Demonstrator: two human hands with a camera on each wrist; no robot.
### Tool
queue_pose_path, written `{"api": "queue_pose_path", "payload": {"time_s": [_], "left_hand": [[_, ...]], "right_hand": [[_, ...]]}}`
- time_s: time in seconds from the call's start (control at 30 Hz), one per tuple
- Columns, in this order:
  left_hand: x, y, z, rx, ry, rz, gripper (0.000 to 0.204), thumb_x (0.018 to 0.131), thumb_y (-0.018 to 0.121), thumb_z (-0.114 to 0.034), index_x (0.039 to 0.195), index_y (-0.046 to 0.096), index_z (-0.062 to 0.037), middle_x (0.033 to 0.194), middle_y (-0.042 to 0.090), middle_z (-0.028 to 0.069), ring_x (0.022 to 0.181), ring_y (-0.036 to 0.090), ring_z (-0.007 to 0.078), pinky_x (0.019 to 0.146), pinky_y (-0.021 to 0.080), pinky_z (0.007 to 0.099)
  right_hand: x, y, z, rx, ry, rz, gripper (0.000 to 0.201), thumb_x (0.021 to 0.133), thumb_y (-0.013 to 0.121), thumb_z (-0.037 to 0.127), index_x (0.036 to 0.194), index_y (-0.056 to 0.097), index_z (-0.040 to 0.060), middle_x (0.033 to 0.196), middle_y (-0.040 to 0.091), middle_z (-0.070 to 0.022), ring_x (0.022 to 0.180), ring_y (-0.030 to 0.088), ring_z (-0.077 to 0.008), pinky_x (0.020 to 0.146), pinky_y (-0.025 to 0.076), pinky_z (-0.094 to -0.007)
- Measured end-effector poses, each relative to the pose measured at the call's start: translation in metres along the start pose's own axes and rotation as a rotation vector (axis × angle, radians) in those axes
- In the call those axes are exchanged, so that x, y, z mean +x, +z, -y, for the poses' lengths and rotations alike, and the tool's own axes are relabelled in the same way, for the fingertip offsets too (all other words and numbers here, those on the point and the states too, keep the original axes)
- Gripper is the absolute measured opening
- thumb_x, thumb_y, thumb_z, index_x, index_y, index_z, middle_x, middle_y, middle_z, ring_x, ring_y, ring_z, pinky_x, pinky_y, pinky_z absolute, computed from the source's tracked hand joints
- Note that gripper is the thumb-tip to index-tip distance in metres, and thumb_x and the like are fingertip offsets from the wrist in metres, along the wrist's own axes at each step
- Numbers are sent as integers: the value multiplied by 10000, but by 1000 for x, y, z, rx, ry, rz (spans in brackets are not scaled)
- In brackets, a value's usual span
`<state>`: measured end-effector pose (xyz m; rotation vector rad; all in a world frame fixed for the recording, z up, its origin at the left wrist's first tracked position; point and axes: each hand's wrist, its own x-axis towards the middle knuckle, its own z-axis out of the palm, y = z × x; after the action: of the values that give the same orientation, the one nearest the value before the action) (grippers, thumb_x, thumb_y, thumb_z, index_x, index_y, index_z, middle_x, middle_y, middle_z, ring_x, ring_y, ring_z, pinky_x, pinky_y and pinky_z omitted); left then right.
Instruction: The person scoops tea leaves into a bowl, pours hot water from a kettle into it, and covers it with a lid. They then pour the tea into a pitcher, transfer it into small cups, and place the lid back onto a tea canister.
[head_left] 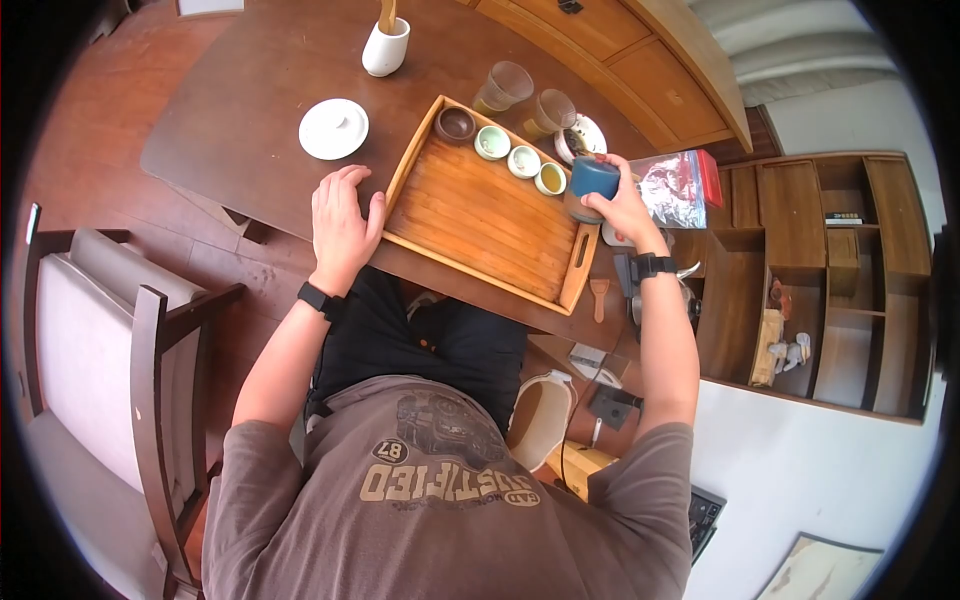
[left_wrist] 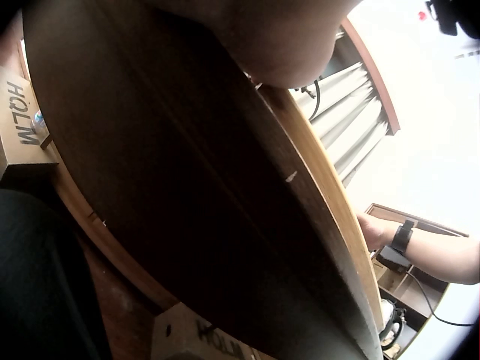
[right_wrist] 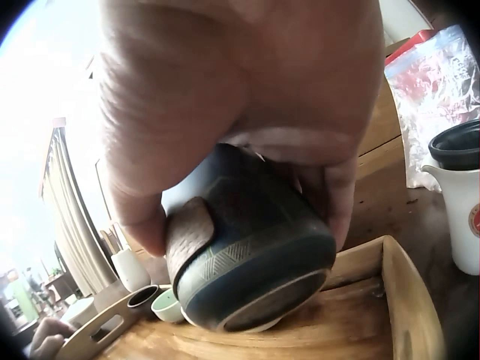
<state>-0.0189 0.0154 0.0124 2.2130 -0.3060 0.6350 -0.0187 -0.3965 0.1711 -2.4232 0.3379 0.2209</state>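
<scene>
My right hand [head_left: 622,212] grips a blue ceramic jar [head_left: 595,180] above the tray's right end. In the right wrist view the jar [right_wrist: 255,247] is tilted, its round base and a patterned band showing. Below it lies a wooden tray [head_left: 480,215] with a dark brown cup [head_left: 455,124] and three small pale cups along its far side. The nearest pale cup [head_left: 550,180] contains yellowish liquid. My left hand [head_left: 343,222] rests at the table edge beside the tray's left side, fingers loosely extended, holding nothing. In the left wrist view the table underside fills most of the picture.
Behind the tray stand two clear glasses [head_left: 505,88] and a white bowl [head_left: 590,135] with dark contents. A white lid [head_left: 334,130] and a white utensil holder [head_left: 386,48] are at the left. At the right are a plastic bag [head_left: 672,188] and a white pitcher [right_wrist: 461,217].
</scene>
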Motion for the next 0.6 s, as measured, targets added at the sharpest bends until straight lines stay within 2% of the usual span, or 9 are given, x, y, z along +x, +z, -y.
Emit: {"api": "queue_pose_path", "payload": {"time_s": [0.07, 0.13, 0.17, 0.3, 0.37, 0.4, 0.47, 0.5, 0.6], "left_hand": [[0, -1, 0, 2, 8, 0, 363, 947, 716, -135, 1284, 622, -39, 1287, 685, 140, 1224, 620, 349, 1073, 458, 461], [0, 0, 0, 1, -2, 5, 359, 950, 714, -136, 1284, 626, -39, 1291, 685, 144, 1228, 622, 350, 1074, 458, 458], [0, 0, 0, 1, 2, 6, 359, 950, 714, -136, 1284, 626, -39, 1291, 685, 144, 1228, 622, 350, 1074, 458, 458], [0, -1, 0, -10, -6, 14, 349, 957, 710, -137, 1281, 630, -34, 1301, 686, 148, 1235, 622, 354, 1079, 457, 456], [0, 1, -1, -11, -5, 22, 344, 959, 708, -136, 1279, 631, -33, 1306, 686, 150, 1237, 622, 355, 1080, 458, 457], [1, 1, 0, -19, 1, 13, 345, 946, 723, -142, 1262, 633, -39, 1290, 689, 139, 1214, 626, 346, 1060, 464, 455], [0, 1, 4, -13, 7, 4, 346, 933, 738, -147, 1246, 635, -44, 1275, 693, 129, 1191, 631, 338, 1039, 469, 454], [1, 2, 5, -35, 10, -3, 341, 932, 737, -149, 1243, 636, -48, 1276, 693, 128, 1187, 631, 340, 1044, 467, 454], [11, -1, 3, -73, 20, -18, 295, 946, 731, -159, 1204, 652, -38, 1264, 701, 129, 1189, 634, 329, 1025, 483, 438]], "right_hand": [[1, 1, -7, 55, 3, -71, 862, 797, 860, 165, 1531, 410, 114, 1475, 568, -147, 1331, 589, -302, 1128, 494, -401], [9, 2, -25, 179, -258, -177, 854, 810, 848, 119, 1535, 397, 118, 1475, 549, -135, 1340, 576, -298, 1130, 493, -402], [7, 1, -23, 186, -297, -224, 830, 815, 836, 76, 1524, 407, 118, 1484, 533, -128, 1346, 572, -284, 1127, 494, -403], [7, 4, -19, 308, -339, -272, 845, 807, 850, 109, 1525, 405, 122, 1473, 543, -135, 1350, 571, -301, 1127, 495, -417], [7, 6, -17, 108, -365, -213, 875, 826, 834, 119, 1562, 361, 114, 1520, 500, -155, 1401, 528, -292, 1174, 450, -420], [6, 10, -15, 115, -364, -213, 875, 826, 834, 119, 1562, 361, 114, 1520, 500, -155, 1401, 528, -292, 1174, 450, -420], [4, 19, -11, 92, -345, -91, 898, 816, 850, 139, 1564, 355, 115, 1512, 525, -162, 1383, 549, -306, 1165, 463, -432], [3, 25, -9, 7, -320, -135, 857, 784, 861, 245, 1517, 434, 125, 1429, 641, -189, 1305, 657, -364, 1134, 501, -438], [1, 32, 4, -83, -292, -41, 836, 775, 847, 270, 1504, 463, 135, 1414, 659, -166, 1296, 664, -371, 1126, 508, -434]]}}
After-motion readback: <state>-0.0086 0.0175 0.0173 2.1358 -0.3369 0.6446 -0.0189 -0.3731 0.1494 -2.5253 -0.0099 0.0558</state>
